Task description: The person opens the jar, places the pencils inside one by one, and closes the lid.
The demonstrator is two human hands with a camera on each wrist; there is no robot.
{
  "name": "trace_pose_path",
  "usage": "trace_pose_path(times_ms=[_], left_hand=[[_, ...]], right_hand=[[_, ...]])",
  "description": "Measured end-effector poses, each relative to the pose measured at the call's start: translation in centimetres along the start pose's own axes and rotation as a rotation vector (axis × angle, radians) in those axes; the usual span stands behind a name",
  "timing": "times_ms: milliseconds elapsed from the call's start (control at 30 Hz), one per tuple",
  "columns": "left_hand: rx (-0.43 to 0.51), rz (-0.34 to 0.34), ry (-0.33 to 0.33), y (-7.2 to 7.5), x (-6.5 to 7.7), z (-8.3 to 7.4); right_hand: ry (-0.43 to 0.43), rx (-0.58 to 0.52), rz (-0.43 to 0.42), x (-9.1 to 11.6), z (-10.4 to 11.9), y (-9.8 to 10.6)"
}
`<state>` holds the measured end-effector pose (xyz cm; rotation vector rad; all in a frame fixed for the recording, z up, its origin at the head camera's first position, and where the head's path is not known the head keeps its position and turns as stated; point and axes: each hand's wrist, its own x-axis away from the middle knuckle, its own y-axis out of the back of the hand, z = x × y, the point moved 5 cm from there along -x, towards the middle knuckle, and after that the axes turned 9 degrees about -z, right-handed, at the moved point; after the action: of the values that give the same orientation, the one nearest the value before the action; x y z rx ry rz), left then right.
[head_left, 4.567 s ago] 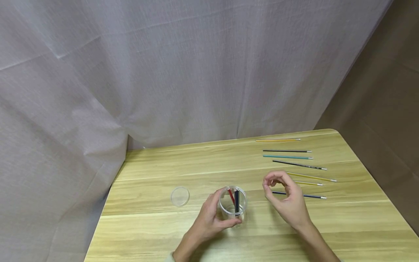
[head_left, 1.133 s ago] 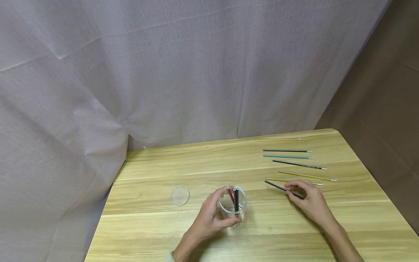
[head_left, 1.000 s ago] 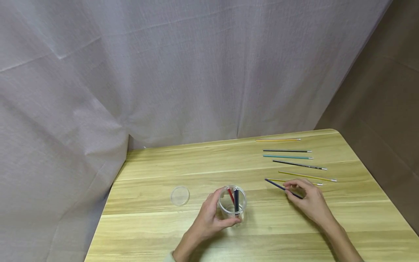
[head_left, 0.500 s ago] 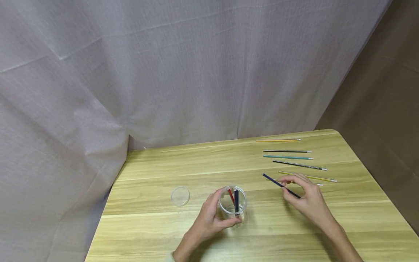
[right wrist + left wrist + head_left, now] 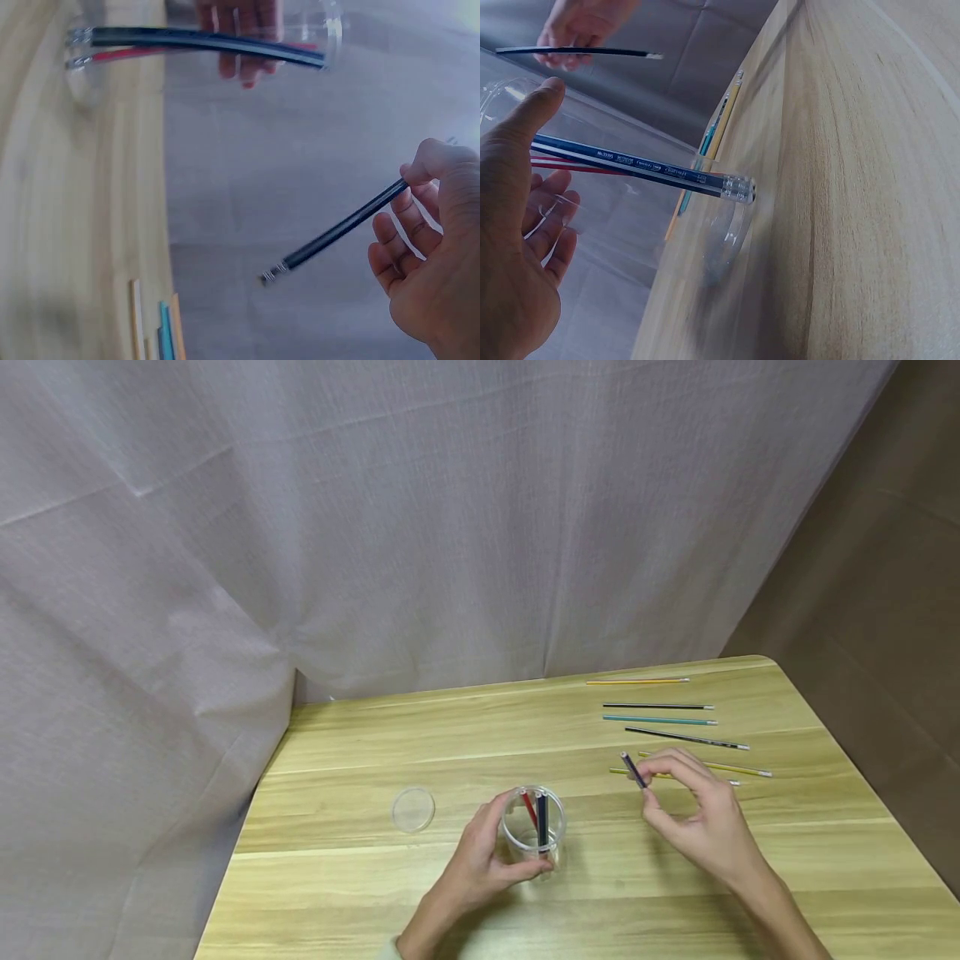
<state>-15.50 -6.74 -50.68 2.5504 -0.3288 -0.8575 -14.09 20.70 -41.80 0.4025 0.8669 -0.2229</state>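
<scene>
My left hand [image 5: 480, 852] grips a clear plastic jar [image 5: 517, 839] that stands on the table. Inside the jar lean a red pencil [image 5: 529, 810] and dark blue pencils [image 5: 630, 162], their eraser ends down in the left wrist view. To the right, my right hand [image 5: 705, 818] pinches a dark pencil [image 5: 633, 770] between thumb and fingertips. That pencil is held above the table and tilted, with its silver-capped eraser end lower in the right wrist view [image 5: 337, 231]. The right hand partly covers two yellow pencils [image 5: 738, 769] lying below it.
A round clear lid [image 5: 412, 809] lies left of the jar. Farther back on the right lie a black patterned pencil [image 5: 686, 738], a teal pencil [image 5: 660, 720], a black pencil [image 5: 656, 706] and an orange pencil [image 5: 637, 681]. A grey curtain [image 5: 420, 527] hangs behind the table [image 5: 360, 893].
My right hand has taken the dark pencil nearest the front off the table, lifted it and turned it steeper. The left hand and jar have stayed in place.
</scene>
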Motion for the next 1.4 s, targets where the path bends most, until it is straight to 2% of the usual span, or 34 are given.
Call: trace_pose_path(times_ms=[300, 567, 800, 1100, 1233, 1400], left_hand=[[0.006, 0.000, 0.012, 0.0, 0.0, 0.0], [0.020, 0.020, 0.067, -0.1, 0.1, 0.1], [0.013, 0.014, 0.042, 0.0, 0.1, 0.1], [-0.004, -0.009, -0.031, 0.0, 0.0, 0.0], [-0.006, -0.011, -0.042, 0.0, -0.1, 0.0], [0.003, -0.002, -0.024, 0.0, 0.0, 0.0]], right_hand=[[0.034, -0.167, -0.017, -1.7, 2.9, -0.4], [0.030, -0.417, -0.022, -2.6, 4.4, -0.8], [0.064, -0.543, -0.042, -3.3, 5.6, -1.2], [0.052, -0.582, -0.054, -3.5, 6.1, -2.2], [0.021, -0.557, -0.055, -3.4, 6.2, -2.6], [0.012, -0.556, -0.076, -3.5, 6.4, -2.7]])
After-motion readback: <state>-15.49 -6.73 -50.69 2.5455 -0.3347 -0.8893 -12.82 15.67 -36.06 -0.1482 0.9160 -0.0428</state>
